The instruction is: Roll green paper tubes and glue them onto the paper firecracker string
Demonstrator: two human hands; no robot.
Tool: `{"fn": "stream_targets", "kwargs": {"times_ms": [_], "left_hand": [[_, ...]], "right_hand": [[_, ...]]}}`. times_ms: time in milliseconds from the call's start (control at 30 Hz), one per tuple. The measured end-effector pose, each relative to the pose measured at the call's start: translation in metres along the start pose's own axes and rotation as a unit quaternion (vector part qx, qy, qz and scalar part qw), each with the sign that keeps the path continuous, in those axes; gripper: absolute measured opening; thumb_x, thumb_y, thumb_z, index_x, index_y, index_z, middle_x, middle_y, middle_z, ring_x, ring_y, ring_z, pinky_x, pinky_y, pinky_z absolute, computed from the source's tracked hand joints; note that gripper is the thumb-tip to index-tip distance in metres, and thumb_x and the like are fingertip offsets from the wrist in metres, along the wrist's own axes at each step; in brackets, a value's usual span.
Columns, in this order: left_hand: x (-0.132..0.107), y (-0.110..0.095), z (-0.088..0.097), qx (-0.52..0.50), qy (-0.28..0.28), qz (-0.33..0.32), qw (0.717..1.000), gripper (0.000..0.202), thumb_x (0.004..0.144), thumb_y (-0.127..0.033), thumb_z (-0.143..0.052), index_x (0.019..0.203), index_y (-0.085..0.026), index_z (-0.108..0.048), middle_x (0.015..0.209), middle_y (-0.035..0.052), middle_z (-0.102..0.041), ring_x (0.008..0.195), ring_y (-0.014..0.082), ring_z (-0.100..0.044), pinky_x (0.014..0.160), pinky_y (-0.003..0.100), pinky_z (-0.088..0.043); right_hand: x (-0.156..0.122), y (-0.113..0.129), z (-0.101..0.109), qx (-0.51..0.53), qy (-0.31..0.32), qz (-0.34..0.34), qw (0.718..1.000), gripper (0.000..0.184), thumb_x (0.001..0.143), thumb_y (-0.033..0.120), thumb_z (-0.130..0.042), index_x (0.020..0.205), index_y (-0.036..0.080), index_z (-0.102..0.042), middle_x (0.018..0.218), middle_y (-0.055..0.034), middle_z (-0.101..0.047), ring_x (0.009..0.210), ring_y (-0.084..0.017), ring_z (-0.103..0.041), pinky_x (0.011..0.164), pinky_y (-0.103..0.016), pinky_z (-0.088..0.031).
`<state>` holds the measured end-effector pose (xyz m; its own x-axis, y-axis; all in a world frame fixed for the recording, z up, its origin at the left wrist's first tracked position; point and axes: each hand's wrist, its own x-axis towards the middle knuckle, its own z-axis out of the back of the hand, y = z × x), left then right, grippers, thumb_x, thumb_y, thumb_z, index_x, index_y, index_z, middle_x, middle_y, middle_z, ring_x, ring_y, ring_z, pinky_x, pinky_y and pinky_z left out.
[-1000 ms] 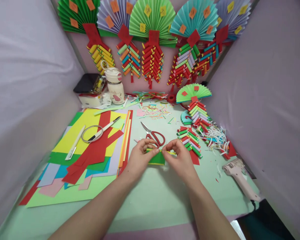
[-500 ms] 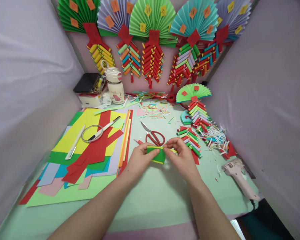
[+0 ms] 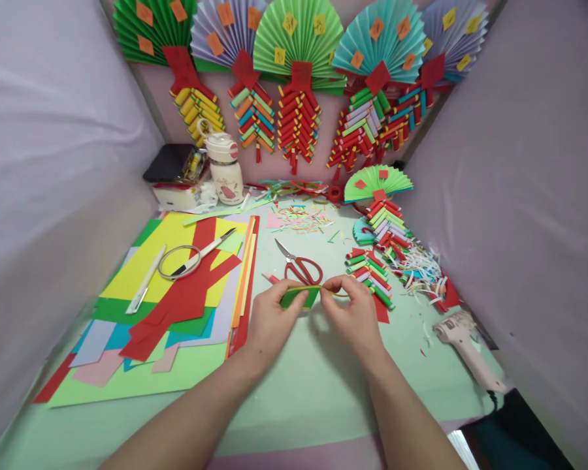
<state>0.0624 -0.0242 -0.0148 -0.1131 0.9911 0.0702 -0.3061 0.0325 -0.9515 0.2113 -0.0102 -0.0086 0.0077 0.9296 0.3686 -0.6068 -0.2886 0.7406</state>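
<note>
My left hand (image 3: 270, 321) grips a small green paper rectangle (image 3: 312, 298), its thumb lying across the front face. A thin yellow line runs along the paper's upper edge. At the right end of that edge, my right hand (image 3: 353, 318) pinches a narrow yellow paper strip (image 3: 342, 296), part of which pokes out past the fingers. The paper is tilted, so its face looks foreshortened. Just beyond the hands lie red-handled scissors (image 3: 304, 269), blades pointing away to the left. A small red-tipped stick (image 3: 270, 278) rests by my left fingers.
Coloured paper sheets (image 3: 112, 285) with a craft knife (image 3: 146, 281) cover the left side. Paper firecracker strings (image 3: 370, 269) and a pale glue gun (image 3: 470, 352) are on the right. A white bottle (image 3: 226, 179) stands at the back, near paper scraps (image 3: 301, 220).
The green paper has tipped, so less of its face shows and its lower yellow edge is hardly visible. Both hands stay close together, with the right fingers still at the upper edge.
</note>
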Motion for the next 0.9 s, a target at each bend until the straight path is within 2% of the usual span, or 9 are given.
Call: {"fn": "stream_targets", "kwargs": {"times_ms": [333,500,567,633,767,833,900], "left_hand": [[-0.004,0.001,-0.003,0.022,-0.01,-0.049,0.999,0.013,0.08,-0.032,-0.062,0.085,-0.024,-0.072,0.082,0.0015,-0.072,0.076,0.0183,-0.062,0.071,0.027,-0.043],[-0.006,-0.001,-0.002,0.026,0.008,-0.066,0.997,0.016,0.082,-0.032,-0.06,0.09,-0.026,-0.073,0.087,0.0016,-0.073,0.08,0.0187,-0.063,0.075,0.026,-0.042],[-0.007,-0.003,-0.001,0.014,0.011,-0.072,0.997,0.017,0.083,-0.032,-0.059,0.089,-0.026,-0.073,0.087,0.0019,-0.073,0.08,0.0192,-0.063,0.075,0.026,-0.042],[-0.008,-0.004,-0.001,-0.002,0.008,-0.076,0.997,0.017,0.083,-0.032,-0.059,0.088,-0.026,-0.074,0.084,0.0024,-0.073,0.079,0.0195,-0.063,0.074,0.026,-0.042],[-0.01,-0.006,0.002,-0.012,-0.014,-0.081,0.997,0.019,0.084,-0.033,-0.057,0.089,-0.024,-0.073,0.084,0.0021,-0.072,0.078,0.018,-0.061,0.074,0.025,-0.042],[-0.008,-0.004,0.004,-0.032,-0.028,-0.051,0.998,0.022,0.085,-0.037,-0.055,0.087,-0.022,-0.071,0.082,0.0017,-0.07,0.077,0.0174,-0.06,0.071,0.025,-0.041],[-0.002,-0.001,0.005,-0.074,-0.034,0.012,0.997,0.027,0.084,-0.042,-0.055,0.082,-0.02,-0.069,0.076,0.001,-0.067,0.073,0.0168,-0.057,0.066,0.025,-0.04]], "right_hand": [[-0.002,-0.003,-0.004,-0.042,-0.019,-0.002,0.999,0.008,0.075,0.021,-0.057,0.068,0.023,-0.057,0.071,0.0021,-0.064,0.073,-0.018,-0.057,0.084,-0.036,-0.033],[-0.002,-0.001,-0.003,-0.04,-0.025,-0.018,0.999,0.01,0.073,0.022,-0.058,0.063,0.022,-0.057,0.067,0.0016,-0.063,0.071,-0.018,-0.057,0.084,-0.037,-0.034],[0.0,-0.001,-0.003,-0.005,-0.015,-0.04,0.999,0.009,0.072,0.022,-0.057,0.063,0.022,-0.058,0.067,0.0008,-0.063,0.072,-0.019,-0.057,0.08,-0.035,-0.037],[0.001,-0.003,-0.003,0.065,0.011,-0.09,0.994,0.008,0.072,0.023,-0.056,0.064,0.022,-0.059,0.067,0.0005,-0.063,0.071,-0.018,-0.056,0.074,-0.032,-0.04],[0.004,-0.012,-0.002,0.216,0.054,-0.201,0.954,0.01,0.071,0.029,-0.059,0.067,0.02,-0.062,0.067,0.0003,-0.063,0.066,-0.016,-0.055,0.065,-0.028,-0.041],[0.007,-0.014,0.0,0.241,0.048,-0.213,0.946,0.012,0.072,0.031,-0.061,0.069,0.02,-0.062,0.068,-0.0003,-0.064,0.066,-0.016,-0.055,0.064,-0.028,-0.041],[0.017,-0.012,0.005,0.243,0.047,-0.18,0.952,0.016,0.074,0.035,-0.062,0.073,0.02,-0.063,0.071,-0.0012,-0.064,0.068,-0.017,-0.056,0.066,-0.028,-0.042]]}}
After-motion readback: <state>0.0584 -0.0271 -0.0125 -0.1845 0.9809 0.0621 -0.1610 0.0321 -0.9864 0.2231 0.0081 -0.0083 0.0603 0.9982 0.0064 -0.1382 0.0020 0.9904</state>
